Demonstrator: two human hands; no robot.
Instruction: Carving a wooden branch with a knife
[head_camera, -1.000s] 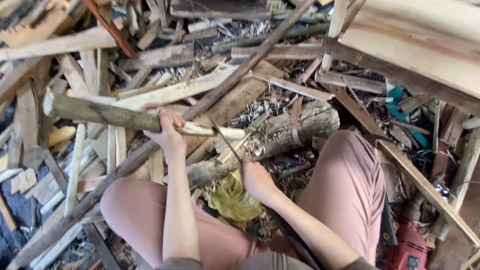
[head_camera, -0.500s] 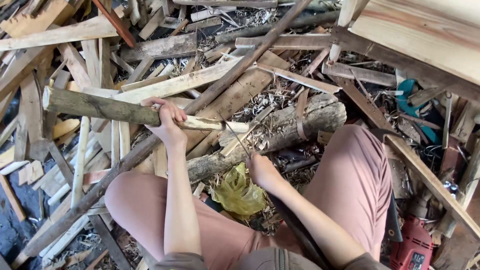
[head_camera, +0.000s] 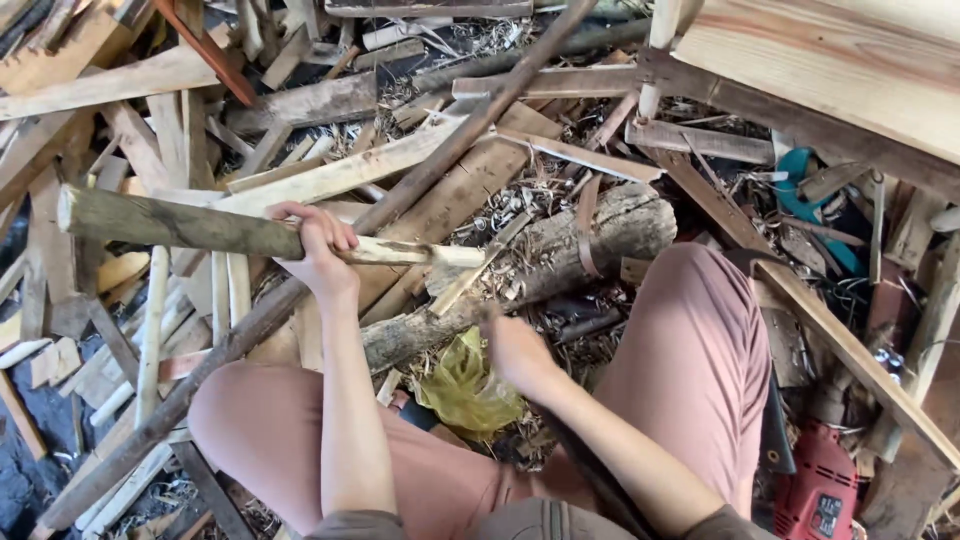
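Observation:
My left hand (head_camera: 320, 245) is shut around a thick branch (head_camera: 180, 225), which lies level, pointing left to right. Its left part still has bark, while its right end is whittled pale and rests on a rough log (head_camera: 600, 240) between my knees. My right hand (head_camera: 515, 355) is lower, just below the log and near my lap. It is blurred and closed on the handle of a thin blade tool; the blade itself is hard to make out. Wood shavings lie around the log.
Scrap boards, sticks and splinters cover the ground on all sides. A long dark pole (head_camera: 450, 140) runs diagonally under the branch. A crumpled yellow bag (head_camera: 465, 385) lies between my legs, a red power tool (head_camera: 815, 490) at lower right, and wide planks (head_camera: 830, 60) at upper right.
My right hand has drawn back from the branch's whittled tip, down toward my lap. The left hand keeps its grip on the branch, which has barely shifted.

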